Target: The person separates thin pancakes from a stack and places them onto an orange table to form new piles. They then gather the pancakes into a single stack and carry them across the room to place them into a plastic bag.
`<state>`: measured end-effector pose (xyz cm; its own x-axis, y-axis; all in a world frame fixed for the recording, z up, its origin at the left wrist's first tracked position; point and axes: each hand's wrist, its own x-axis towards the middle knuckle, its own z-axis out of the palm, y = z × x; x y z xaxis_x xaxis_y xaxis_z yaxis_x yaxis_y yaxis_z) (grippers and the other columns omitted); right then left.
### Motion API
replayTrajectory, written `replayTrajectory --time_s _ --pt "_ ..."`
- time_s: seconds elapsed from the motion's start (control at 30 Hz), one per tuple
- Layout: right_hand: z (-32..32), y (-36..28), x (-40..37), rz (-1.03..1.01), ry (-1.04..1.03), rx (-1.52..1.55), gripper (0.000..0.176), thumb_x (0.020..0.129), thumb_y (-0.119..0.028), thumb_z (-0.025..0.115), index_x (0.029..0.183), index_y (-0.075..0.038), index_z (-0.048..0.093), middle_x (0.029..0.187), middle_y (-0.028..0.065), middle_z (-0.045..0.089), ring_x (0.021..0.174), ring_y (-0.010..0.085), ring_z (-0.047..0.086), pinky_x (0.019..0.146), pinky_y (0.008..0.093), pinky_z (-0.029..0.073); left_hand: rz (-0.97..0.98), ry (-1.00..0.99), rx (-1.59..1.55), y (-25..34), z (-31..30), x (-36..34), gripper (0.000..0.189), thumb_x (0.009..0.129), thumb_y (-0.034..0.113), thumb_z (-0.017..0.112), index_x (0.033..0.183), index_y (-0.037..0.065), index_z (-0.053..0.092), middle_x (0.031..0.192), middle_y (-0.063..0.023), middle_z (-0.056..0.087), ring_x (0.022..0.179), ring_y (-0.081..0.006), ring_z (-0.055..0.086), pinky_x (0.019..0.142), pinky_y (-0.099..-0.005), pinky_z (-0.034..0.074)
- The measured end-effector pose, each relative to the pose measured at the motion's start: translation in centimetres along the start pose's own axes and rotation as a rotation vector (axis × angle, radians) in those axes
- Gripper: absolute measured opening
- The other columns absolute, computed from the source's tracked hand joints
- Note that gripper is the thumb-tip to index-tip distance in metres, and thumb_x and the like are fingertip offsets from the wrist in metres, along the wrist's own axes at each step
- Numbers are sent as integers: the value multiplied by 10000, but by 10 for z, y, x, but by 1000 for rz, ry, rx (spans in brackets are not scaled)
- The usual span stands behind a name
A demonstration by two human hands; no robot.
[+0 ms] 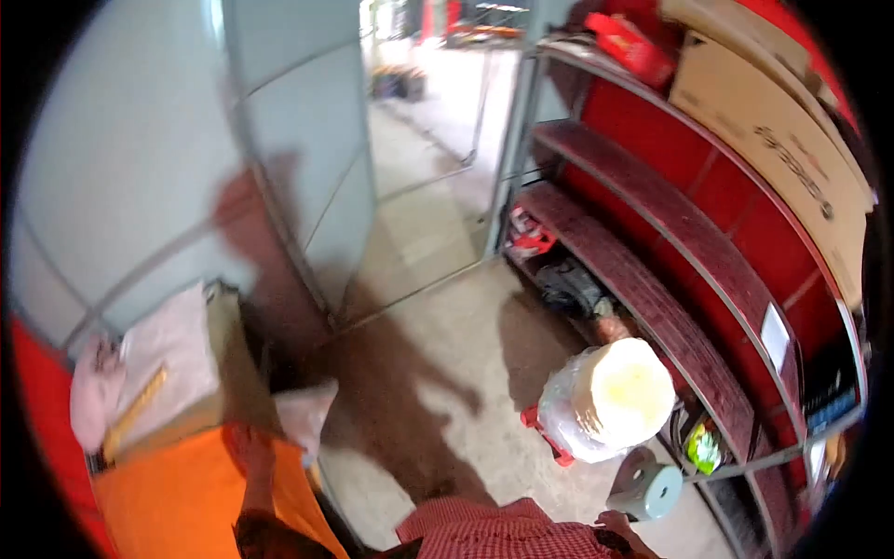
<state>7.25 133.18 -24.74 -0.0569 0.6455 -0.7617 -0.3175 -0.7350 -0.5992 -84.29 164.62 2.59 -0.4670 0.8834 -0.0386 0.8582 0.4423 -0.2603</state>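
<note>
My left hand [246,445] rests at the upper edge of an orange cloth [205,494] that covers a surface at the lower left; its fingers are blurred. Behind the cloth lie a pale pink cloth [177,340] and a yellowish stick-like item [138,410]. Low on the right, my right hand [615,522] is beside a light blue-green stool [657,491], and its finger posture is too small to make out. A large cream-coloured roll in clear wrap [624,393] stands on a red stool [559,451].
A dark red shelf unit [643,270] curves along the right, with a cardboard box [773,149] on top. Ahead is an open doorway beside grey panels [307,140]. Concrete floor [419,345] shows in the middle, crossed by shadows.
</note>
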Motion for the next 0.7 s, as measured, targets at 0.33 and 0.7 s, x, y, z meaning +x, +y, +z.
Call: replayTrajectory --time_s 0.33,0.7 --pt "103 54 -83 35 523 -435 181 801 -198 719 851 -25 698 769 105 675 675 252 643 609 386 492 -66 -17 -274 20 30 97 516 806 264 627 1272 67 524 1399 -198 367 1321 -371 334 1062 -508 322" --pt "92 140 -139 -164 1074 153 422 878 -348 653 590 -44 609 529 92 586 369 200 499 389 372 409 847 -238 -237 217 98 -24 465 757 393 679 1062 44 651 1147 -233 607 1091 -369 562 944 -468 445"
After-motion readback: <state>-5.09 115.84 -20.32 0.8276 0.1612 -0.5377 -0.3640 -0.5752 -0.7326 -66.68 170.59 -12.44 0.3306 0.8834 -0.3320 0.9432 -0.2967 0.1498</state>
